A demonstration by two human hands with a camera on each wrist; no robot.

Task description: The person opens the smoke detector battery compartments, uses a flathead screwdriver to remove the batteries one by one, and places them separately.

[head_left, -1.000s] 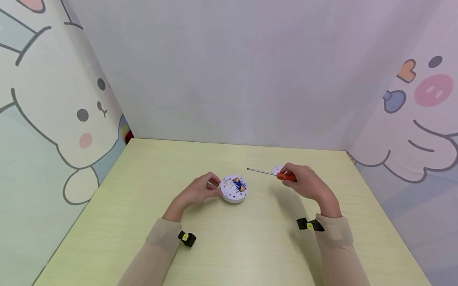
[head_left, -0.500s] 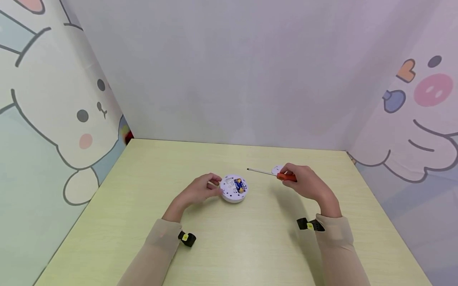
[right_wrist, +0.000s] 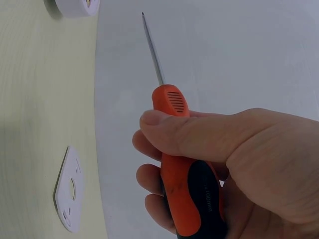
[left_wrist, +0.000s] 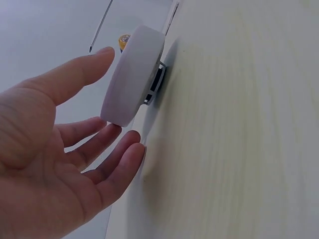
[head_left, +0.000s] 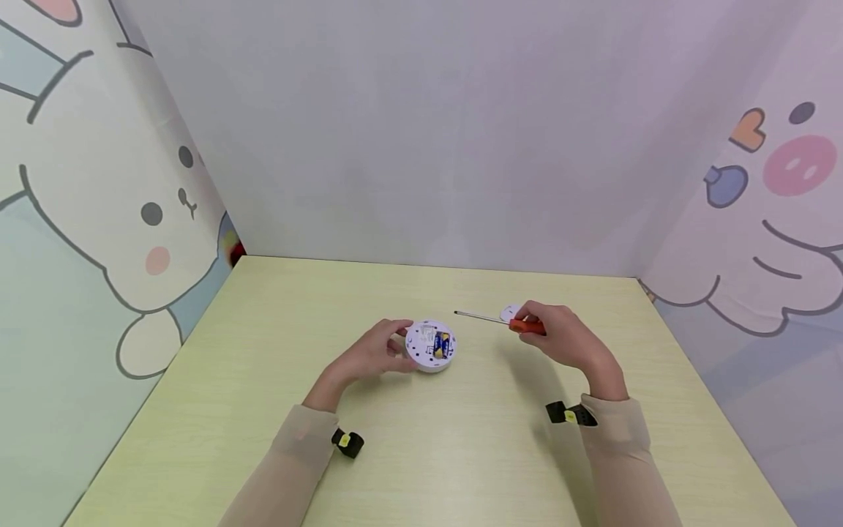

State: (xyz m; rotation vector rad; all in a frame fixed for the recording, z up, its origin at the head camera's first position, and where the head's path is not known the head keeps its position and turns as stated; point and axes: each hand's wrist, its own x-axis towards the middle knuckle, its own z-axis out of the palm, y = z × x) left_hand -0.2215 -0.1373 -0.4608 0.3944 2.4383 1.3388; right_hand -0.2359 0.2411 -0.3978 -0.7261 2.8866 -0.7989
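A round white smoke alarm (head_left: 429, 348) lies on the table with its back up. Blue-and-yellow batteries (head_left: 440, 344) show in its back, and a dark slotted part shows underneath in the left wrist view. My left hand (head_left: 372, 353) is at its left rim. In the left wrist view the fingers lie against the rim of the alarm (left_wrist: 133, 74), while the thumb tip looks slightly apart from it. With curled fingers and thumb, my right hand (head_left: 560, 333) holds an orange-and-black screwdriver (right_wrist: 179, 194) above the table, its shaft pointing left.
A flat white mounting plate (right_wrist: 70, 191) with a hole lies on the table beyond the screwdriver, partly hidden by the right hand in the head view. Pale cloth (head_left: 421, 146) hangs behind the table (head_left: 461, 446), and printed cartoon cloths flank it.
The smoke alarm has turned on the table, so its batteries sit at a different angle. My left hand has shifted slightly right. The right hand and screwdriver have stayed still.
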